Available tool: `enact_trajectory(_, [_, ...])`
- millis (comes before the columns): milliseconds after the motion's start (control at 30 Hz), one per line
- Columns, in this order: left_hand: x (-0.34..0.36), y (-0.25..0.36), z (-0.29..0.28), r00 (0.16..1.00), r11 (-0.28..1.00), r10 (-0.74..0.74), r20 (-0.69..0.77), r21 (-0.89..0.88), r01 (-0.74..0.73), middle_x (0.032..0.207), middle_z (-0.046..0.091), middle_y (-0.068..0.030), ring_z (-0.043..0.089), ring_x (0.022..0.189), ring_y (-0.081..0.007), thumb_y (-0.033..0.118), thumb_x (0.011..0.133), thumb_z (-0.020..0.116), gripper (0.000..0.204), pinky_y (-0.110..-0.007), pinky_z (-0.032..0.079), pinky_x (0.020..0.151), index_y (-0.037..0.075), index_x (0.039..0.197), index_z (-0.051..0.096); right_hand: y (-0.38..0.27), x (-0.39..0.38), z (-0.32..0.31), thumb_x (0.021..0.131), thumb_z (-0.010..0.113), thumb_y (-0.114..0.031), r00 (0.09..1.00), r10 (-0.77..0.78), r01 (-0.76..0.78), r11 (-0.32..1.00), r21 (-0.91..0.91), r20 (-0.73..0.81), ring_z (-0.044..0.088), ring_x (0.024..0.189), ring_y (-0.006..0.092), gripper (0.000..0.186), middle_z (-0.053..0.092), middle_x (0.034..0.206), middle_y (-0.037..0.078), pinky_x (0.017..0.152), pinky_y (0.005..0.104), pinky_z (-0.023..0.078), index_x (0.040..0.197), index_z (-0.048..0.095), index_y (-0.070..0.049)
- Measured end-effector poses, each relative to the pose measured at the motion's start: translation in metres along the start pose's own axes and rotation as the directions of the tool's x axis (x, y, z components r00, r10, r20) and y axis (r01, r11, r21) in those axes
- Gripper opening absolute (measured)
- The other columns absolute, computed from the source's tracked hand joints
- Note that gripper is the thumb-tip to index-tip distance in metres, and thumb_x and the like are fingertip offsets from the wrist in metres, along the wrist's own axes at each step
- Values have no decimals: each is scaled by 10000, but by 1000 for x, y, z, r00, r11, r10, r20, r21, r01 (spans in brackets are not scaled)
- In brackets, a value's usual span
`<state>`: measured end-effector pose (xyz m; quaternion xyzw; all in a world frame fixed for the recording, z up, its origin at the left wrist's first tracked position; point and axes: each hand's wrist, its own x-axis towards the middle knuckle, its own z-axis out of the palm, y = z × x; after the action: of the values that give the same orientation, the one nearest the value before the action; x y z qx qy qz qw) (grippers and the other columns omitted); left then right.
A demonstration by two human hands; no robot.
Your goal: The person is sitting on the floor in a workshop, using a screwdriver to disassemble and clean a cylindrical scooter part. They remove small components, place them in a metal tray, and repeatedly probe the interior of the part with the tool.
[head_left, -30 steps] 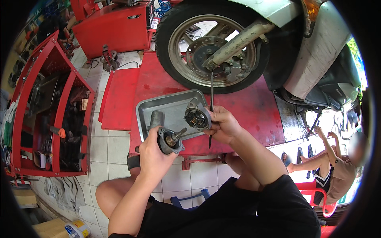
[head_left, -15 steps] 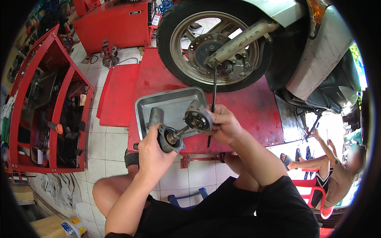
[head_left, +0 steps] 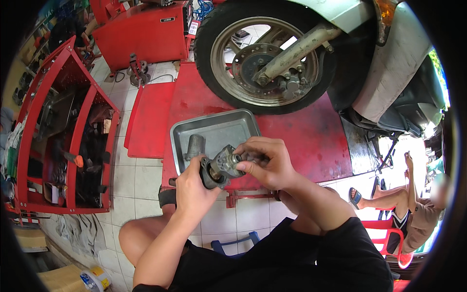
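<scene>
My left hand (head_left: 193, 184) is closed around a dark grey metal housing (head_left: 209, 182) with a flanged rim and a round opening. My right hand (head_left: 266, 164) grips a grey cast-metal cover (head_left: 224, 159) by its far end, fingers and thumb around it. The cover sits tilted right at the housing's opening, hiding most of the inside; I cannot tell if it is fully seated. Just beyond my left hand a short grey metal cylinder (head_left: 196, 145) shows over the tray; whether it joins the housing is unclear. Under the parts lies a shallow metal tray (head_left: 214, 122).
The tray rests on a red lift platform (head_left: 311, 141). Beyond it stands a motorcycle's front wheel (head_left: 214, 68) with its brake disc. A red tool cart (head_left: 78, 121) is at the left, a red cabinet (head_left: 141, 39) behind. Another person (head_left: 423, 214) sits at the right.
My right hand has turned the cover over and brought it left against the housing, hiding its inner side. The thin black rod seen by my right hand is no longer visible. The view has shifted slightly.
</scene>
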<state>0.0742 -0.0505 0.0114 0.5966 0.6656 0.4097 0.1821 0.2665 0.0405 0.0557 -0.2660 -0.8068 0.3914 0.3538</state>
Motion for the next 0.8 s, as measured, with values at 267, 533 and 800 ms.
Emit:
enact_trajectory(267, [-4,-2,6,999,1000,12,-42,-1,-12,897,685,-199,697,821,-377,85,614,846,610,-420,556,719,-16,1138,550,-3,0,5,717,814,-67,991,103,-112,988,-106,-86,613,613,186,254,673,752,111,548,296,464,935,704,7])
enact_trajectory(533, [-4,-6,8,999,998,35,-33,52,-34,902,678,-207,686,806,-397,93,600,851,654,-441,553,709,-12,1167,542,1,-7,9,796,814,-201,891,452,-431,875,220,-52,582,604,120,299,699,750,119,561,290,472,916,706,51])
enact_trajectory(800, [-2,1,6,999,998,49,-20,44,-48,889,679,-221,685,799,-406,99,613,850,639,-447,551,693,-17,1164,548,-1,-8,16,820,805,-172,978,206,-208,977,-43,-41,596,656,106,270,684,744,113,598,277,489,912,693,55])
